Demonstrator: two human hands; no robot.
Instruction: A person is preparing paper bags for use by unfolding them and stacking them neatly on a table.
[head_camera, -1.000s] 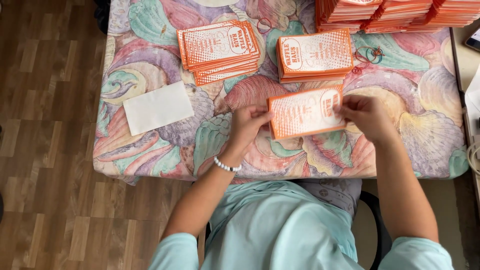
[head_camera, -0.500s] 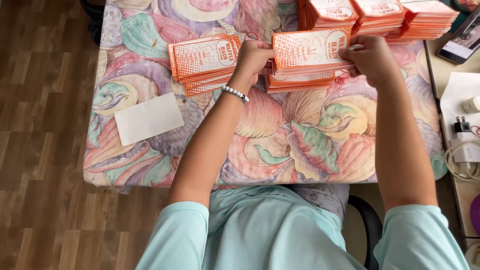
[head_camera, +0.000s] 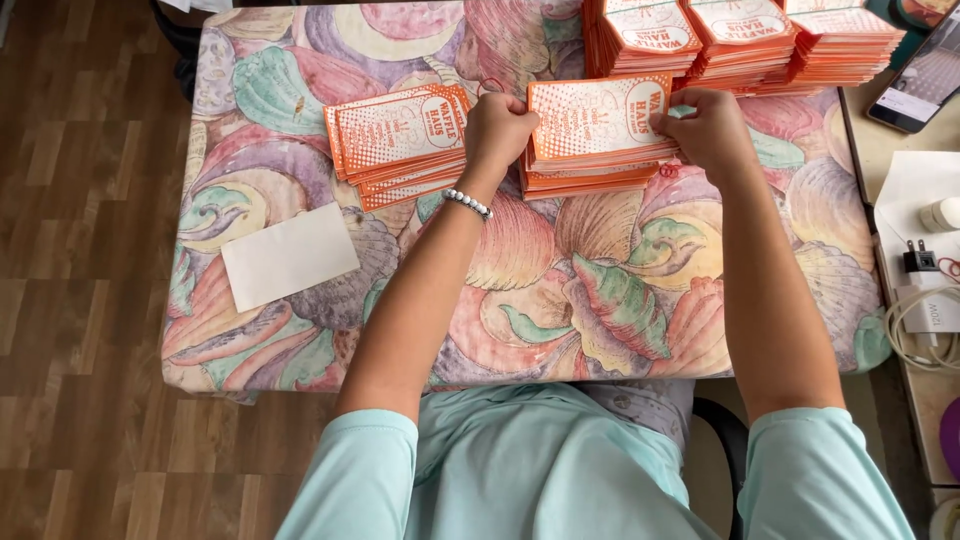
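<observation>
- Pastel cloth printed with big seashells covers the table (head_camera: 620, 300), which stands on a brown wood-plank floor (head_camera: 80, 300).
- To the right stands a second, plain pale surface (head_camera: 880, 160), carrying a phone (head_camera: 925, 80), a white sheet of paper (head_camera: 915, 185), a small black plug (head_camera: 920, 262) and a coiled white cable (head_camera: 915, 340).
- The person sits at the near edge in a light teal shirt, both bare arms stretched forward.
- The left hand (head_camera: 497, 128) has a closed grip on the left edge of an orange-and-white printed paper sleeve (head_camera: 598, 118); a white bead bracelet (head_camera: 467, 204) circles that wrist.
- The right hand (head_camera: 712, 128) pinches the sleeve's right edge, grip closed on it too.
- The held sleeve sits right atop the middle stack (head_camera: 585, 180) of the same sleeves, at the far centre of the table; whether it already rests on the stack I cannot tell.
- Loose stacks near the hands: two, the middle one and a fanned left stack (head_camera: 400, 140) just beside the left hand.
- Along the far edge stand three taller rear stacks (head_camera: 740, 40), close together; their tops run out of view.
- One blank white card (head_camera: 290, 256) lies alone on the left of the cloth, well apart from the sleeves.
- A small red rubber band (head_camera: 668, 170) lies by the middle stack.
</observation>
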